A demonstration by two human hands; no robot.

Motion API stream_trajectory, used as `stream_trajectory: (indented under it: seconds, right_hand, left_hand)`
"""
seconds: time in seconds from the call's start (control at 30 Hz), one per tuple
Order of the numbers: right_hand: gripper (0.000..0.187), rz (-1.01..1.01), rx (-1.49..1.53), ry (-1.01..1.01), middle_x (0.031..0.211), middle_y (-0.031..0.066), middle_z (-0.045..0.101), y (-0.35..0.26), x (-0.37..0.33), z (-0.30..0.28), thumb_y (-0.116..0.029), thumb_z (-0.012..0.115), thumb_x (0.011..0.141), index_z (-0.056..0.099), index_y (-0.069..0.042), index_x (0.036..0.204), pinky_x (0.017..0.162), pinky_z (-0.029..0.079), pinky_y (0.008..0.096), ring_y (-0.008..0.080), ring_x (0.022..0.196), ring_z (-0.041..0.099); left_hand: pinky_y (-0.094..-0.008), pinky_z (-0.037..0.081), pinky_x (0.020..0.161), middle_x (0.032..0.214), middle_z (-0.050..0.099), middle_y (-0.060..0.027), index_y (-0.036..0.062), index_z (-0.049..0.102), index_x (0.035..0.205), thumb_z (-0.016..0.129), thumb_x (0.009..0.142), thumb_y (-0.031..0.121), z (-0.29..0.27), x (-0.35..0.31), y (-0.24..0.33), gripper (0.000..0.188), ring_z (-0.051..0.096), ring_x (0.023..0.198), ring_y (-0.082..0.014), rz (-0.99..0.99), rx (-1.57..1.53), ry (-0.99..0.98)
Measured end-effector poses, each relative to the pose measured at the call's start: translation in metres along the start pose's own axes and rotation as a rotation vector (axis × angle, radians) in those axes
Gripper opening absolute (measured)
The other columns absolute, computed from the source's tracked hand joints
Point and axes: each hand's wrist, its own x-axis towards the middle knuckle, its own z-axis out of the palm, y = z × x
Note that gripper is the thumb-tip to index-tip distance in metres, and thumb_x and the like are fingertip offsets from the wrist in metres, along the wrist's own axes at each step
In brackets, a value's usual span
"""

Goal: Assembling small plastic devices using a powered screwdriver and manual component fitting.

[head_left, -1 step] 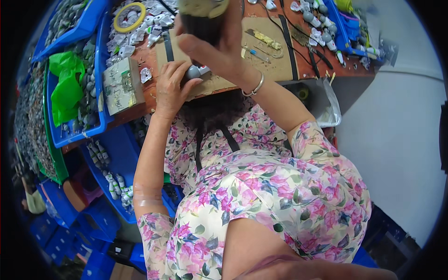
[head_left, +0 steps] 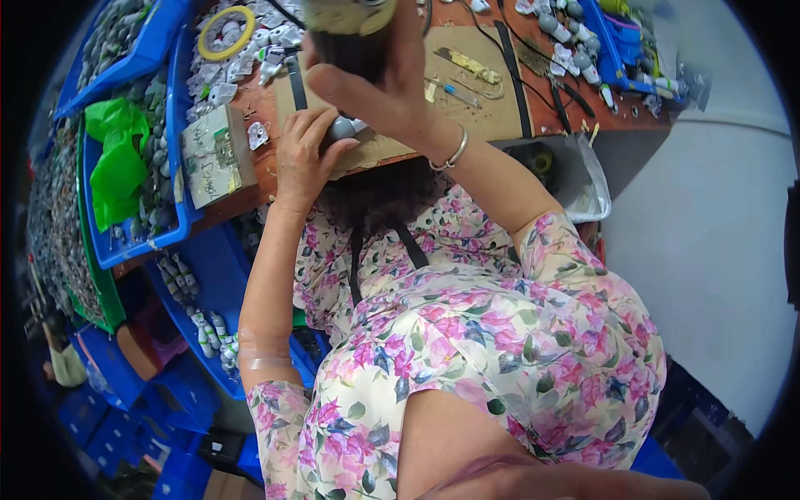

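My left hand (head_left: 304, 158) rests on the brown cardboard sheet (head_left: 375, 153) at the table's front edge. Its thumb and fingers close around a small grey-and-white plastic figure part (head_left: 342, 127). Above it, my right hand (head_left: 379, 93) is wrapped around a thick dark electric screwdriver (head_left: 350, 50) with a worn yellowish top. The tool stands roughly upright over the part. My right hand hides its lower end, so I cannot tell whether the tip touches the part.
A small box (head_left: 218, 158) stands left, beside a blue bin (head_left: 179, 150) with grey parts and a green bag (head_left: 117, 158). White parts and a yellow tape roll (head_left: 226, 33) lie farther back. Pliers (head_left: 560, 107), cables and another blue bin (head_left: 615, 73) are at right.
My right hand and the electric screwdriver have shifted slightly left. My left hand keeps its hold on the part in nearly the same place.
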Motion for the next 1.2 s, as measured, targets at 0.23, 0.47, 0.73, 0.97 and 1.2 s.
stream_trajectory:
  seconds: [0.23, 0.47, 0.73, 0.97, 1.2]
  right_hand:
    - [0.075, -0.044, -0.167, 0.086, 0.099, 0.0098, 0.061, 0.022, -0.005, 0.003, -0.027, 0.081, 0.069, 0.041, -0.004, 0.128, 0.077, 0.049, 0.0312, 0.0202, 0.088, 0.061]
    - [0.069, -0.018, -0.072, 0.088, 0.098, 0.0066, 0.059, 0.029, -0.007, 0.002, -0.024, 0.08, 0.071, 0.044, -0.005, 0.126, 0.077, 0.048, 0.0282, 0.0163, 0.088, 0.058]
    - [0.068, 0.032, 0.017, 0.039, 0.101, 0.0064, 0.058, 0.025, -0.006, -0.001, -0.023, 0.08, 0.071, 0.044, -0.005, 0.126, 0.078, 0.046, 0.0271, 0.0135, 0.091, 0.055]
    - [0.059, 0.02, 0.143, 0.147, 0.094, 0.0018, 0.055, 0.037, 0.003, 0.003, -0.024, 0.078, 0.076, 0.044, -0.006, 0.121, 0.072, 0.044, 0.0245, 0.0091, 0.085, 0.051]
    - [0.055, 0.246, -0.626, -0.056, 0.091, 0.0205, 0.061, 0.051, 0.03, -0.076, -0.044, 0.052, 0.093, 0.039, -0.001, 0.124, 0.068, 0.048, 0.0388, 0.0342, 0.081, 0.061]
  left_hand:
    - [-0.0391, 0.046, 0.084, 0.103, 0.061, -0.0106, 0.003, 0.063, 0.103, 0.078, 0.069, 0.024, 0.007, -0.005, -0.008, 0.043, 0.056, 0.099, -0.0309, 0.022, 0.038, 0.013]
    - [-0.0408, 0.045, 0.087, 0.106, 0.06, -0.0113, 0.0035, 0.063, 0.106, 0.078, 0.069, 0.024, 0.004, -0.002, -0.005, 0.045, 0.055, 0.102, -0.0328, 0.011, 0.037, 0.003]
    - [-0.0412, 0.044, 0.087, 0.106, 0.06, -0.0117, 0.003, 0.063, 0.107, 0.078, 0.069, 0.024, 0.006, -0.003, -0.006, 0.046, 0.054, 0.103, -0.0338, -0.007, 0.017, 0.01]
    - [-0.039, 0.045, 0.082, 0.1, 0.06, -0.0107, 0.0036, 0.063, 0.101, 0.078, 0.069, 0.025, 0.005, -0.002, -0.003, 0.041, 0.055, 0.093, -0.0297, -0.023, 0.027, -0.009]
    - [-0.0407, 0.04, 0.089, 0.104, 0.058, -0.0093, 0.0058, 0.064, 0.104, 0.075, 0.073, 0.028, -0.003, 0.019, 0.016, 0.04, 0.05, 0.099, -0.0295, -0.036, 0.11, -0.122]
